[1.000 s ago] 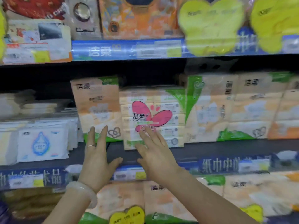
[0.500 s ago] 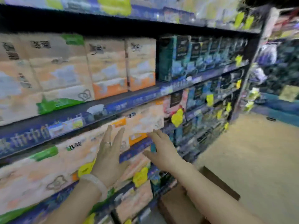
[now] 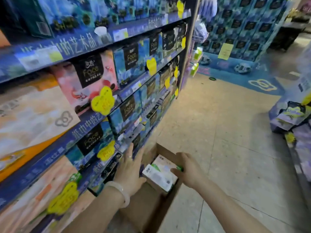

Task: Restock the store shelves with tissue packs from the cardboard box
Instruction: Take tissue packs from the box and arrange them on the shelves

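Tissue pack in cardboard box, between both hands' open fingers.

Shelving: the store shelves run along the left, several tiers one above another, filled with boxed tissue packs.
Box: a cardboard box stands on the floor, right against the foot of the shelves.
In the box: a tissue pack lies at the top of the open box.
Hands: the left hand is at the pack's left side, the right hand at its right.
Aisle: open floor stretches right of the box.
Far end: a stacked display stands behind the aisle.
Right edge: piled packs sit well apart from the box.
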